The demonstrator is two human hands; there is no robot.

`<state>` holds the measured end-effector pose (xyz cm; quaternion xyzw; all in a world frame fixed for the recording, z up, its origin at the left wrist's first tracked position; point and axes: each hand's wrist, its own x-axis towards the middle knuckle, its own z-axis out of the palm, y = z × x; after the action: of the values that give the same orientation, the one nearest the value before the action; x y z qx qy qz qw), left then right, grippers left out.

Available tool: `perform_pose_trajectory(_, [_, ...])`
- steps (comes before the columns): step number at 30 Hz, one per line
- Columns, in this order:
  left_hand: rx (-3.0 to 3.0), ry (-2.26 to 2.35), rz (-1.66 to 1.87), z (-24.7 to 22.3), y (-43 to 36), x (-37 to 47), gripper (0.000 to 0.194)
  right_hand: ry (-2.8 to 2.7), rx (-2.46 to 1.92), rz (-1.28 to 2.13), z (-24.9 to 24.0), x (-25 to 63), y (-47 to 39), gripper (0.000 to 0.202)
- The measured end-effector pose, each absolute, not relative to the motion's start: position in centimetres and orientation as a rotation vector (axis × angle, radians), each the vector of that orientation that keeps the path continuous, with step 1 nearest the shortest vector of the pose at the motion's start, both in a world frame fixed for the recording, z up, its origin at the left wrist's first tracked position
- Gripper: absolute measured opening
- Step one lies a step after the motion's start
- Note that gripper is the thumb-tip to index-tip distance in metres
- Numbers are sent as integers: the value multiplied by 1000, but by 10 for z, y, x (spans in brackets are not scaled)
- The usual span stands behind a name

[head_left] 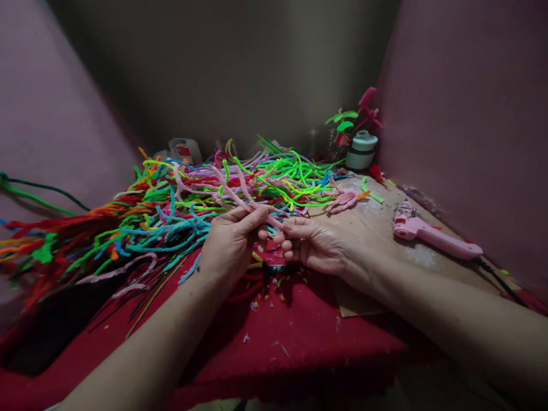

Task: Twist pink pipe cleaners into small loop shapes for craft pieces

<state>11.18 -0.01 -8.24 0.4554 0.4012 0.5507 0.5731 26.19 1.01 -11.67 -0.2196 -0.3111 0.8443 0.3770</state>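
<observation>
Pink pipe cleaners (240, 197) run between my two hands, their free ends spreading up and to the left over the pile. My left hand (233, 240) pinches them between thumb and forefinger. Just to its right, my right hand (310, 242) is closed on the lower end of the same pink strands, fingertips nearly touching the left. A large tangled heap of pipe cleaners (171, 234) in green, red, orange, blue and yellow lies behind and left of my hands. A looped pink piece (342, 201) rests right of the heap.
A pink hot glue gun (436, 234) lies on a brown board (372, 228) at the right, its cord trailing to the wall. A pale jar (362, 151) stands at the back near pink and green pipe-cleaner shapes (342, 118). Small scraps dot the red cloth (291, 337).
</observation>
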Motion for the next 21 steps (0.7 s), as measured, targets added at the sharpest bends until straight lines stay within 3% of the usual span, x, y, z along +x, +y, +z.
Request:
perform_pose_trajectory(10, [1285, 1048, 1190, -81, -5, 114, 19, -871, -697, 1972, -108, 264, 4, 11])
perform_pose_trajectory(16, [1411, 1159, 1169, -81, -6, 112, 21, -1185, -797, 1912, -102, 266, 2, 10])
perform_pose_trajectory(21, [1369, 1287, 1158, -76, -10, 115, 27, -1495, -1071, 1487, -96, 263, -3, 21])
